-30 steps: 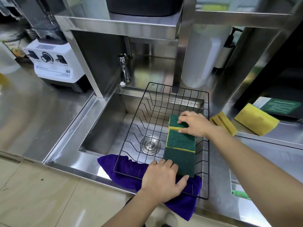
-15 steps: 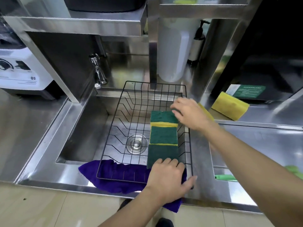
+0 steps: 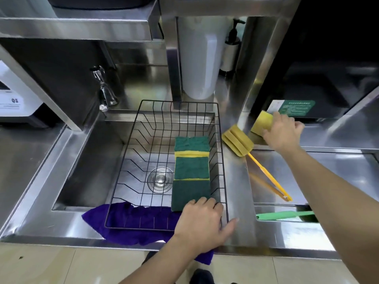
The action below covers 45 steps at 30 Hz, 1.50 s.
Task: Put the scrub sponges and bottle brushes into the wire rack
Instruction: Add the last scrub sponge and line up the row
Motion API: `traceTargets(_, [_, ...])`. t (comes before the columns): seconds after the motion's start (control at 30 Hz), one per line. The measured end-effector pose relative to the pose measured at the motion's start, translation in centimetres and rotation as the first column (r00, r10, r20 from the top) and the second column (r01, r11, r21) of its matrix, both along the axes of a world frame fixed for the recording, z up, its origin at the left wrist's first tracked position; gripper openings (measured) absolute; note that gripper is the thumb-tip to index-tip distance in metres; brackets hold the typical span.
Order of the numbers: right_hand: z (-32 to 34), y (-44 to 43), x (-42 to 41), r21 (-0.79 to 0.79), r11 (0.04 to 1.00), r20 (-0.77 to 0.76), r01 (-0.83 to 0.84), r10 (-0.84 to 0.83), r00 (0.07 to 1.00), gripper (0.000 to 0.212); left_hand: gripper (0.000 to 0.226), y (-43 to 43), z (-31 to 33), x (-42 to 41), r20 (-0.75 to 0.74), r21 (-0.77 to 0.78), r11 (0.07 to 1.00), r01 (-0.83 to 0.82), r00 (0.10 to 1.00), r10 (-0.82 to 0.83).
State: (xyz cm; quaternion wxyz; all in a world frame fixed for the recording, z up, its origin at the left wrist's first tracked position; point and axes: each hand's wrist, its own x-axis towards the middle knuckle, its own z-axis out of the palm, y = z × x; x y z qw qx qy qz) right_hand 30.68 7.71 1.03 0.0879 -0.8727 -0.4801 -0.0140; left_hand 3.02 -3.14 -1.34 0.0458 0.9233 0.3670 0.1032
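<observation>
Stainless counter (image 3: 238, 189) runs around a sink. Nearest, the left hand (image 3: 202, 224) steadies the wire rack (image 3: 224, 181) at its near right corner, fingers curled over the rim, thumb spread. A purple cloth (image 3: 127, 224) lies under the rack. Inside, three scrub sponges (image 3: 191, 173) lie green-side up along the right side. A yellow bottle brush (image 3: 239, 141) waits just right of the rack. Farther right, the right hand (image 3: 282, 132) has left the rack and now closes its fingers on a fourth sponge (image 3: 262, 124), likely the next one in.
</observation>
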Motion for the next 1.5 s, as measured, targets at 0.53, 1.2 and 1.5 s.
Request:
traceTargets(0.53, [6.5,2.9,-8.2,0.300,0.933,-0.427,-0.199,0.318,0.847,0.058,0.045,0.1,0.1,-0.4,0.090,-0.069,0.997,-0.016,0.996,0.022])
traceTargets(1.2, [2.4,8.8,-13.9,0.178,0.810,-0.346,-0.559,0.584,0.735,0.055,0.042,0.9,-0.1,-2.2,0.152,-0.127,0.974,-0.186,0.967,0.205])
traceTargets(1.5, [-0.3,9.2,-14.2,-0.016,0.763,-0.365,-0.646,0.597,0.714,0.071,0.039,0.8,0.3,-2.3,0.164,-0.130,0.978,-0.165,0.969,0.185])
